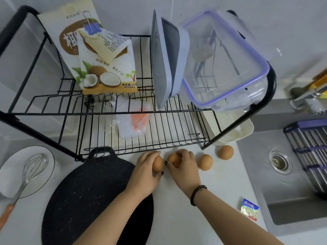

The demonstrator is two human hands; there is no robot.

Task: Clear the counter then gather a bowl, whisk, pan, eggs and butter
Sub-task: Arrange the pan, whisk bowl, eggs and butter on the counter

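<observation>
Several brown eggs lie on the white counter (215,191) in front of the rack. My left hand (146,172) grips one egg (158,163) and my right hand (184,165) grips another egg (174,160) beside it. Two more eggs (204,162) (226,152) rest to the right, apart from my hands. A black speckled pan (88,195) lies on the counter under my left forearm. At the left a white bowl (10,167) holds a wire whisk (31,170) with an orange handle. A small foil butter packet (249,209) sits near the sink.
A black wire dish rack (159,131) stands behind the eggs, carrying coconut powder bags (106,68), a grey lid (166,59) and a clear container (224,61). A grey sink (290,191) with a drain and a folding rack (311,152) lies to the right.
</observation>
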